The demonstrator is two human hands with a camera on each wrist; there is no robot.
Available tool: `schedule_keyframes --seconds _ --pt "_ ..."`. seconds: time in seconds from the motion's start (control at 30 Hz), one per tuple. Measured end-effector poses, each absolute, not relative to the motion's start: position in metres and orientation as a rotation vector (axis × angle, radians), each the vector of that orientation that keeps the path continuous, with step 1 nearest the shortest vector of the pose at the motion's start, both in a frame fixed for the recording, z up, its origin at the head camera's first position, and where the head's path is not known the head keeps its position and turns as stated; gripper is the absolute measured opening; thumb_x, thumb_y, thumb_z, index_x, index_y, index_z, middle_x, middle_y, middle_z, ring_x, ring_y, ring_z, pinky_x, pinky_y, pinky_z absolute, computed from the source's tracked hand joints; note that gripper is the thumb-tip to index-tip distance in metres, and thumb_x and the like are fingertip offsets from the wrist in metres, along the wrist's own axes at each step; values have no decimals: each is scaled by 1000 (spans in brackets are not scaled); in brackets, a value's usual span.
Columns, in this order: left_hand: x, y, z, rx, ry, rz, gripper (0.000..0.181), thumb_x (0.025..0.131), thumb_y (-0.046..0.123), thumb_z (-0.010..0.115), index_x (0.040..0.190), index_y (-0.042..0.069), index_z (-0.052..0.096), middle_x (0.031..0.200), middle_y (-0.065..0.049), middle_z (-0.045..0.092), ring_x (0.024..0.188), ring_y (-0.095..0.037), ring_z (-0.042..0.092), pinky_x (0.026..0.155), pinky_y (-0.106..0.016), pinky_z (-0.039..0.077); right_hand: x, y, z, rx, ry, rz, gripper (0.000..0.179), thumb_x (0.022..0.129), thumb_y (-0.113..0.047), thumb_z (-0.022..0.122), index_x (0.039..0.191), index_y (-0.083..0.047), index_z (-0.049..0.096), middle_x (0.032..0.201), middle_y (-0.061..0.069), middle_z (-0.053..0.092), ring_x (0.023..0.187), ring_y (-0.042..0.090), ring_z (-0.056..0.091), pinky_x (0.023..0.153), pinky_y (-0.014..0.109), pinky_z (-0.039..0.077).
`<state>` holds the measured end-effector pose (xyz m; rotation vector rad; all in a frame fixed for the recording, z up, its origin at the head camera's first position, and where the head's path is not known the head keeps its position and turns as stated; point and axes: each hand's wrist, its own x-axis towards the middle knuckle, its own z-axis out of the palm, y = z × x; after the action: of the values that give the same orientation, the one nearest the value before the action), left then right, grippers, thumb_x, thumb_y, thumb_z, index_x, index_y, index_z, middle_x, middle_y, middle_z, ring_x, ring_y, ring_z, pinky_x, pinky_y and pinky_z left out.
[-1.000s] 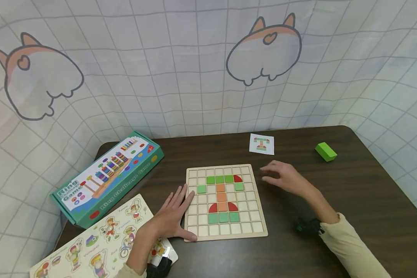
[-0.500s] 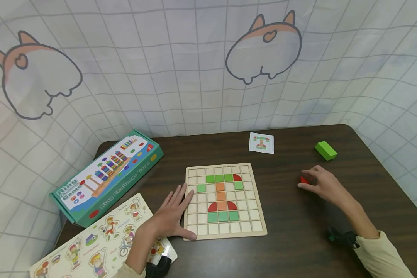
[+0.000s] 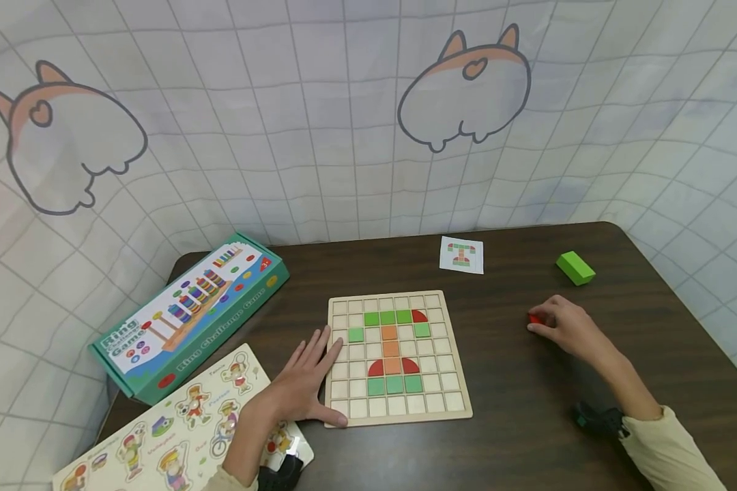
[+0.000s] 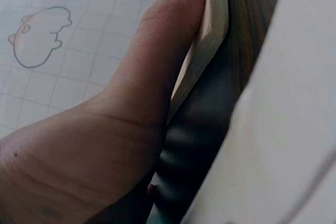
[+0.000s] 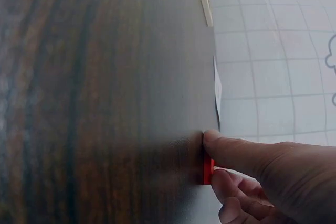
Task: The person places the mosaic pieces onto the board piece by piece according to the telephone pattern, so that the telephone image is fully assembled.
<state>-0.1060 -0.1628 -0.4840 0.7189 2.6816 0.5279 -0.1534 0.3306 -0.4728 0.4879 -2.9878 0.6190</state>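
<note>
A square wooden grid board (image 3: 405, 417) lies mid-table, with green, orange and red pieces set in several of its cells. Fingers spread, my left hand (image 3: 304, 382) rests along the board's left edge, its thumb at the near-left corner. To the right of the board, my right hand (image 3: 571, 329) pinches a small red block (image 5: 208, 170) between thumb and fingers, low at the tabletop. The block is mostly hidden by the fingers in the head view. A bright green block (image 3: 576, 268) lies beyond the right hand.
A printed card (image 3: 462, 255) with a coloured pattern lies behind the board. On the left are a green ring game box (image 3: 190, 317) and a picture board (image 3: 178, 426), partly under the left forearm. A patterned curtain (image 3: 344, 123) hangs behind the dark table (image 3: 399, 457).
My right hand has moved right, away from the board's upper right side, and a red block now shows in its fingers. The left hand has stayed on the board's edge.
</note>
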Motion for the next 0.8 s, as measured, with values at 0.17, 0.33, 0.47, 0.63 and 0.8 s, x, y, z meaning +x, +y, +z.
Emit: schedule_keyframes --seconds 0.17,0.33,0.47,0.63,0.8 --pt "-105 -162 -484 713 2677 535 130 62 73 75 158 16 8 165 -10 -9 153 -33 -4 123 -55 7 -154 331 -472 510 -2975 598 24 83 -11 74 101 5 70 91 14 62 71 16 57 59 27 45" --pt "-105 -163 -483 716 2679 533 130 62 72 76 158 16 8 165 -11 -8 153 -34 -3 123 -55 8 -163 317 -466 535 -2943 586 23 83 -14 76 99 2 71 89 12 63 73 17 57 61 30 47" --pt "-104 -164 -483 718 2676 539 130 62 71 76 158 16 7 165 -11 -8 153 -34 -3 122 -56 8 -178 281 -456 619 -2925 607 25 84 -17 75 101 1 71 91 12 64 75 19 59 64 33 50" --pt "-105 -163 -483 710 2670 535 130 63 72 76 158 17 6 165 -9 -9 153 -32 -4 123 -54 7 -198 213 -444 801 -2900 676 25 86 -19 74 104 -1 71 93 9 64 76 16 58 65 30 49" --pt "-106 -161 -484 704 2673 525 130 63 71 76 158 17 7 165 -9 -8 153 -31 -4 123 -53 7 -211 147 -442 1045 -2856 796 25 88 -20 72 105 -3 72 95 7 63 78 16 59 66 25 50"
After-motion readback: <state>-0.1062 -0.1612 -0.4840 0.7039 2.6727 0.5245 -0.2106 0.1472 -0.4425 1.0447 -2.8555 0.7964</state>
